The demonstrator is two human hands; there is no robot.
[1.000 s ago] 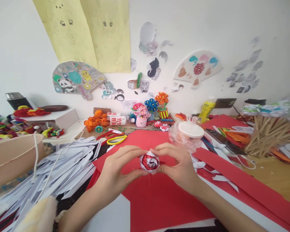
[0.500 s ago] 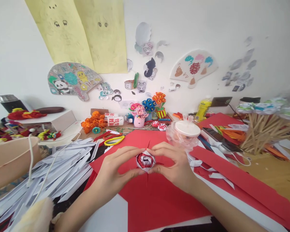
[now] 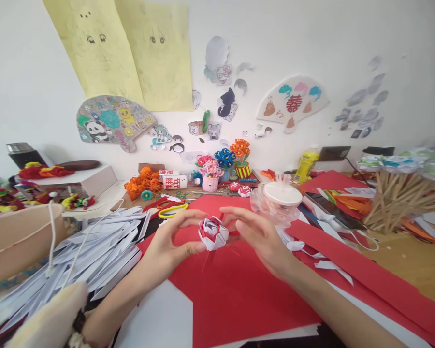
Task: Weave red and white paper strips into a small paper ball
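Note:
A small folded red-and-white paper flower (image 3: 212, 232) is held above the red paper sheet (image 3: 239, 295). My left hand (image 3: 172, 244) pinches it from the left, thumb beneath and fingers curled over the top. My right hand (image 3: 259, 237) is at its right side, fingers partly spread and fingertips touching the flower's edge. A thin red strip hangs below the flower.
A pile of folded white paper strips (image 3: 94, 251) lies at the left beside a tan basket (image 3: 20, 237). A clear plastic container with a white lid (image 3: 281, 198) stands behind my right hand. Yellow-handled scissors (image 3: 172, 210), paper flower pots (image 3: 217, 169) and wooden sticks (image 3: 398, 193) fill the desk's back and right.
Both hands have lifted the flower a little and tilted it. My right hand's fingers have loosened and spread.

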